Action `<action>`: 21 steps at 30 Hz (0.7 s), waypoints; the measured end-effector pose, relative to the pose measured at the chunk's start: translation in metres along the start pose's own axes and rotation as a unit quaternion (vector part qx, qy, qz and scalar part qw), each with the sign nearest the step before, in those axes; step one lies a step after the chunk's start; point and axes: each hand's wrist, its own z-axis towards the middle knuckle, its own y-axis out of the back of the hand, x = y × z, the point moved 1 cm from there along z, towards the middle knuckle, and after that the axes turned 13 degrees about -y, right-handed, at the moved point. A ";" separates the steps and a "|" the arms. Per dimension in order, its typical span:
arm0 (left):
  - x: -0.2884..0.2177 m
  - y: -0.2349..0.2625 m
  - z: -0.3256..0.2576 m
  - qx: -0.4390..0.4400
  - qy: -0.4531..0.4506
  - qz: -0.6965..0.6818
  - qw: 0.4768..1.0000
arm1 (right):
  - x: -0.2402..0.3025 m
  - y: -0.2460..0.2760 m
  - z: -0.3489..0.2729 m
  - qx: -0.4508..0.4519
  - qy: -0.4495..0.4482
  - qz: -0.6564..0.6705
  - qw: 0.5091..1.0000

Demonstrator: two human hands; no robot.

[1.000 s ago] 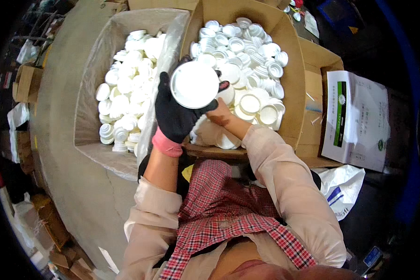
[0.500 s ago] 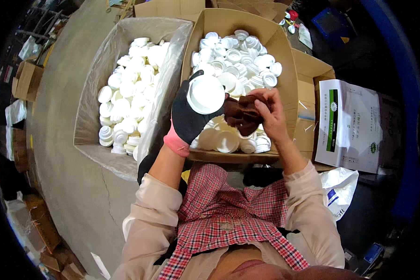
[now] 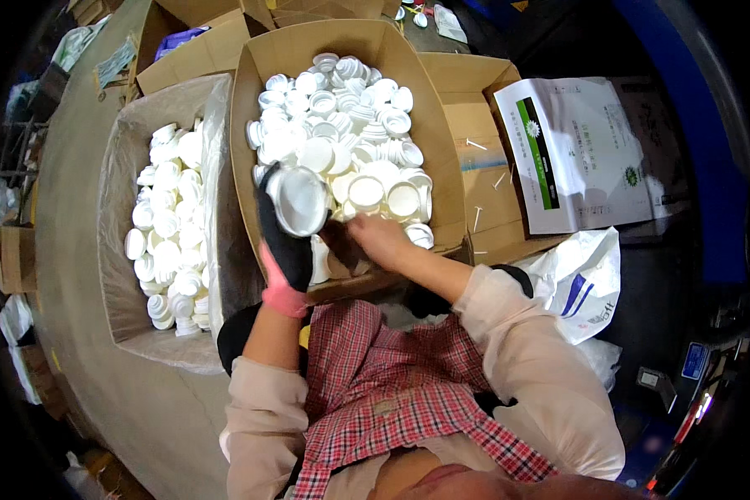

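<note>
In my left hand [image 3: 285, 237], gloved in black with a pink cuff, is a round white plastic lid [image 3: 300, 202], its hollow side facing up and slightly tilted. My bare right hand [image 3: 381, 240] is closed on a dark brown cloth [image 3: 342, 247], just right of and below the lid. Part of the cloth lies in shadow, behind the fingers. Both hands are over the near side of a cardboard box [image 3: 442, 158] filled with white plastic lids [image 3: 365, 193].
Left of that box stands another one lined with clear plastic [image 3: 125, 308], holding more white lids [image 3: 167, 221]. On the right are a flattened carton with white sticks [image 3: 475, 179], a white printed carton [image 3: 575, 158] and a white plastic bag [image 3: 587, 283].
The whole view has shifted, so the boxes sit further left. My right hand has come closer to my left, bringing the cloth down beside the lid. The lid is tilted differently.
</note>
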 end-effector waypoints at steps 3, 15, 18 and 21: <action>-0.016 0.015 0.022 0.032 -0.048 0.091 0.994 | -0.074 -0.035 0.031 0.040 0.028 0.069 0.996; 0.009 0.033 0.020 0.101 0.096 -0.180 0.974 | -0.122 0.006 0.130 -0.094 0.021 -0.122 0.988; -0.007 0.011 0.027 0.004 0.142 -0.177 0.974 | -0.069 0.071 0.073 -0.069 0.230 -0.013 0.971; -0.009 0.000 0.025 0.077 -0.104 0.217 0.967 | -0.034 0.116 0.025 0.022 0.245 0.287 0.926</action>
